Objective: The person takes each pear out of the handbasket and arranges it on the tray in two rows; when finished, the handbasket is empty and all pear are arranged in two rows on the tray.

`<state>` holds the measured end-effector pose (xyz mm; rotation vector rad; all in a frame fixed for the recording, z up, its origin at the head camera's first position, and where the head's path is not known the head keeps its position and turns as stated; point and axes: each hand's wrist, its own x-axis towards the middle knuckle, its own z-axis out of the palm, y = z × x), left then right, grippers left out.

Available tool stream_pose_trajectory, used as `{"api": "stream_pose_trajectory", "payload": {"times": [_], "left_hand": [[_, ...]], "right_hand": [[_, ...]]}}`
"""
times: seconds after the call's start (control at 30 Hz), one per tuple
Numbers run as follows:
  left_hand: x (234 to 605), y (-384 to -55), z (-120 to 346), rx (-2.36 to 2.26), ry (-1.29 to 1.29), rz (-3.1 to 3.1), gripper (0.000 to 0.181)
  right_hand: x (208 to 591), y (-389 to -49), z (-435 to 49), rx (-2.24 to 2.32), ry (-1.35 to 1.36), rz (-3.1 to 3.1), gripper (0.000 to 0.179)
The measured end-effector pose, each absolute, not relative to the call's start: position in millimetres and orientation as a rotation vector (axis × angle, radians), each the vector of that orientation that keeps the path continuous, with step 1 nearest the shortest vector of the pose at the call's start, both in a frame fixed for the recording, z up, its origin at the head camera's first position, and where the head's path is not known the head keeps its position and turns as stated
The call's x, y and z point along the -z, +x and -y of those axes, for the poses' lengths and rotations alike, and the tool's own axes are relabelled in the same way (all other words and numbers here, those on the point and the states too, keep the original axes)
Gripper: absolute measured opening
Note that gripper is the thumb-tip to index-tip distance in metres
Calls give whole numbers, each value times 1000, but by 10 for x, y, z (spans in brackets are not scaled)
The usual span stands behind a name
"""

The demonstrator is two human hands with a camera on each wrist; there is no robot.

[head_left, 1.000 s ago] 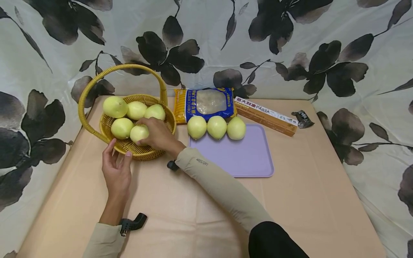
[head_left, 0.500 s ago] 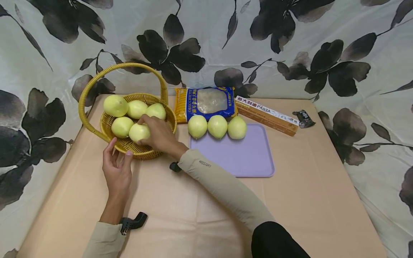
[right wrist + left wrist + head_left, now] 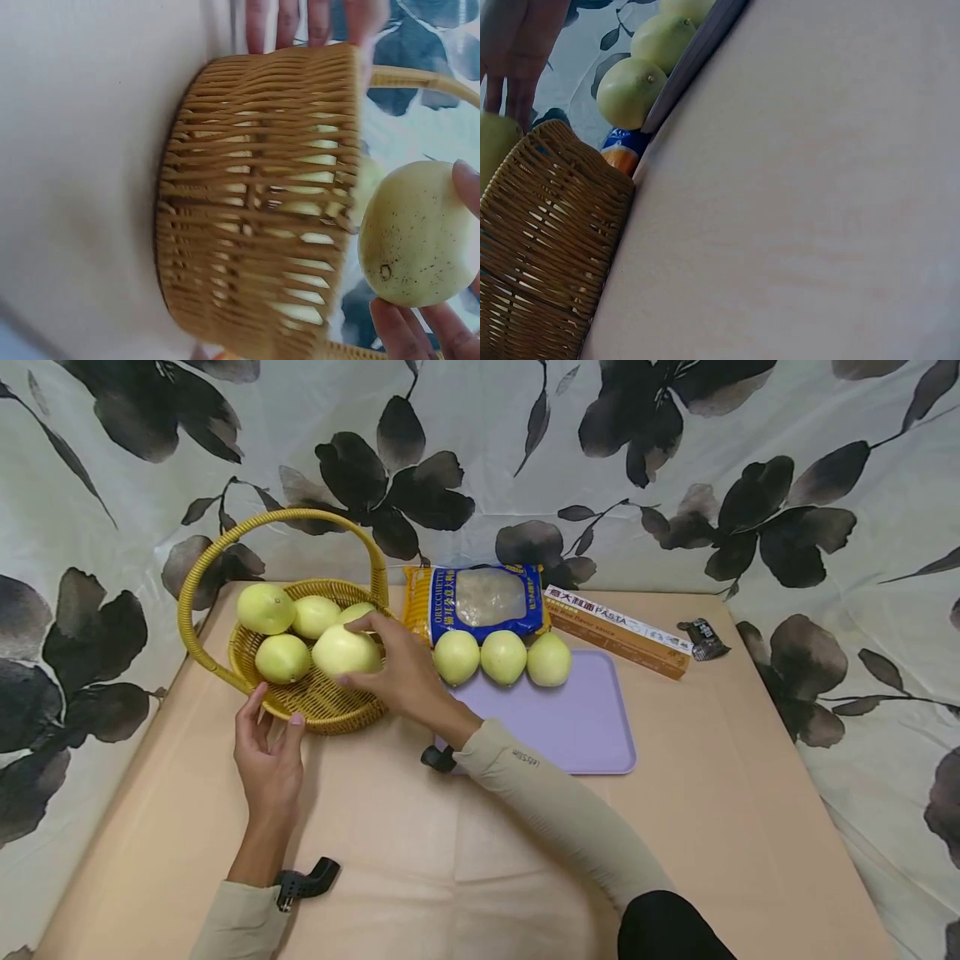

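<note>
A pale yellow-green round fruit (image 3: pixel 347 652) is gripped between the thumb and fingers of the right hand (image 3: pixel 408 672), raised above a golden woven wicker basket (image 3: pixel 345 724).
The left hand (image 3: pixel 273 768) touches the basket's near side, fingers extended; four similar fruits (image 3: pixel 282 658) lie inside, under the tall arched handle (image 3: pixel 187 602). To the right, three more fruits in a row (image 3: pixel 503 657) sit along the far edge of a lavender rectangular tray (image 3: pixel 577 735). Behind them lies a blue-and-yellow pasta bag (image 3: pixel 487 597), then a slanted brown-and-white pasta box (image 3: pixel 618 631) and a small black packet (image 3: pixel 703 639), all on the peach-covered table (image 3: pixel 487 877).
</note>
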<state>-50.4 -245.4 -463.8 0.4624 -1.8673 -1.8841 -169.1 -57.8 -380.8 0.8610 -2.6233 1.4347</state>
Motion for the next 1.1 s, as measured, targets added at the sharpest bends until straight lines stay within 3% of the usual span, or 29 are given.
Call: {"api": "stream_pose_trajectory", "payload": {"times": [0.6, 1.1], "left_hand": [[4616, -491, 2452, 1880, 470, 1877, 65], [4625, -500, 2441, 1880, 473, 1874, 65]], "right_hand": [[3732, -1593, -242, -1688, 628, 2391, 63], [3697, -1580, -905, -1593, 421, 2364, 64]]}}
